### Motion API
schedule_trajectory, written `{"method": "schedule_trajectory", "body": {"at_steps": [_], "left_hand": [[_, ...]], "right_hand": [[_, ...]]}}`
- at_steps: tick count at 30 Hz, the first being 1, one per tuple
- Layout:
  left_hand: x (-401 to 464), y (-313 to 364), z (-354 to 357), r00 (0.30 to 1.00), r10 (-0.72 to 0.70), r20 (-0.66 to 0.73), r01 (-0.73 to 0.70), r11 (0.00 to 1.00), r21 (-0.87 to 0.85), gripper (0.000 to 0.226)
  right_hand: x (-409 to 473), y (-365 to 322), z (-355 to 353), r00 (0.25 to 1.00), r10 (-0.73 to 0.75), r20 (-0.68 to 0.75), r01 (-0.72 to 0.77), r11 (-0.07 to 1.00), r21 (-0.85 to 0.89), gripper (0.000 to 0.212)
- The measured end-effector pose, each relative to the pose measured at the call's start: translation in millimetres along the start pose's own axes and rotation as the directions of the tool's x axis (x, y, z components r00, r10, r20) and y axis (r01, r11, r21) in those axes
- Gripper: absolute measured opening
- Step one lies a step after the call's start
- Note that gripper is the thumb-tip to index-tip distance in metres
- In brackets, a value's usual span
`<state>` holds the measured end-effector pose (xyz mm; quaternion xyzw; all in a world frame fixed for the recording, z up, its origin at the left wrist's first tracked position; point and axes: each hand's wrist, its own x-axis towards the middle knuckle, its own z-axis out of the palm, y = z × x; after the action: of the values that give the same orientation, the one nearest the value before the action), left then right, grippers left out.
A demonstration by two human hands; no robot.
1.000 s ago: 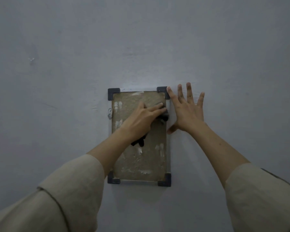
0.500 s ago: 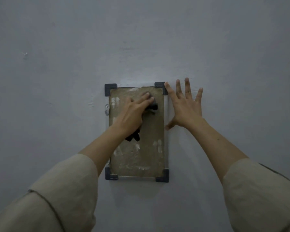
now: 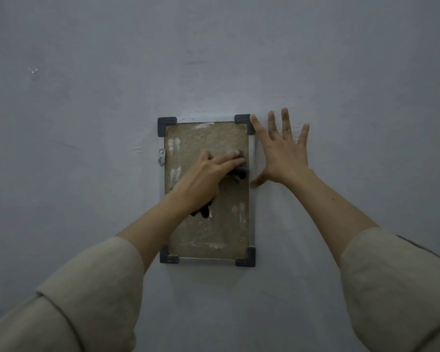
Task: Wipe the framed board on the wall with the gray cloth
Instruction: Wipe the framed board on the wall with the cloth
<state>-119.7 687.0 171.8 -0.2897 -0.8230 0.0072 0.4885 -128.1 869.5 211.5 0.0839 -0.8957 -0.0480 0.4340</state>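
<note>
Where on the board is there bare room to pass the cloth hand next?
Free: the lower half of the framed board, below the left hand. Crowded: the upper right, where the gray cloth nears the frame edge and the right hand on the wall.

Plain pale grey painted plaster wall (image 3: 341,72) fills whole view. Surface matt, slightly uneven, faint scuffs and smudges. Small whitish chipped mark (image 3: 33,71) at upper left. Short faint scratch (image 3: 66,146) lower on left side. Patch of rough ridged paint (image 3: 139,146) near centre. Light dim, cool, even; lower corners darker. Floor, furniture, windows out of view.
</note>
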Motion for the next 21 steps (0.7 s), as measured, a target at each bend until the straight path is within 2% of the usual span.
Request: {"method": "schedule_trajectory", "body": {"at_steps": [3,4,7,9,10,13,14,15,17,19,21], "left_hand": [[7.7,-10.4,-7.1,0.971,-0.208,-0.118,0.204,0.978,-0.042,0.055],[6.3,-5.1,-4.2,0.973,-0.202,-0.108,0.199,0.979,-0.042,0.055],[-6.0,7.0,4.0,0.999,0.005,0.036,-0.005,1.000,-0.005,0.059],[-3.6,-5.4,-3.6,0.995,0.077,0.066,-0.078,0.997,0.005,0.062],[1.9,-14.0,-8.4,0.997,0.055,0.048,-0.056,0.998,0.016,0.061],[14.9,-18.5,-13.2,0.980,-0.169,-0.106,0.171,0.985,0.009,0.056],[14.0,-11.5,-10.4,0.973,-0.194,-0.124,0.198,0.980,0.016,0.055],[11.2,-4.0,-6.1,0.980,-0.166,-0.106,0.170,0.985,0.029,0.056],[2.6,5.3,0.9,1.000,-0.018,0.009,0.017,0.998,0.056,0.059],[1.3,-1.5,-4.1,0.990,0.102,0.097,-0.109,0.991,0.073,0.063],[9.8,-17.7,-15.5,0.998,0.039,0.046,-0.043,0.995,0.091,0.062]], "right_hand": [[0.2,-0.3,0.8,1.000,0.000,0.003,0.000,1.000,-0.005,0.144],[0.2,-0.5,1.1,1.000,0.000,0.002,0.000,1.000,-0.006,0.144],[-0.1,-0.8,0.4,1.000,-0.001,-0.005,0.001,1.000,-0.004,0.143],[0.2,-0.9,-0.1,1.000,-0.003,-0.005,0.003,1.000,-0.009,0.143],[0.4,-0.7,0.2,1.000,-0.003,-0.005,0.002,1.000,-0.014,0.144],[0.4,-1.3,0.9,1.000,0.004,-0.002,-0.004,1.000,-0.016,0.144],[0.2,-1.8,0.9,1.000,0.005,0.000,-0.005,1.000,-0.013,0.144],[0.0,-2.2,0.8,1.000,0.005,0.002,-0.005,1.000,-0.010,0.144],[-0.2,-2.3,0.3,1.000,0.006,0.000,-0.006,1.000,-0.008,0.144],[-0.4,-1.9,-0.2,1.000,0.005,0.000,-0.005,1.000,-0.008,0.144],[-0.6,-2.0,-0.4,1.000,0.007,0.005,-0.007,1.000,-0.007,0.144]]}}
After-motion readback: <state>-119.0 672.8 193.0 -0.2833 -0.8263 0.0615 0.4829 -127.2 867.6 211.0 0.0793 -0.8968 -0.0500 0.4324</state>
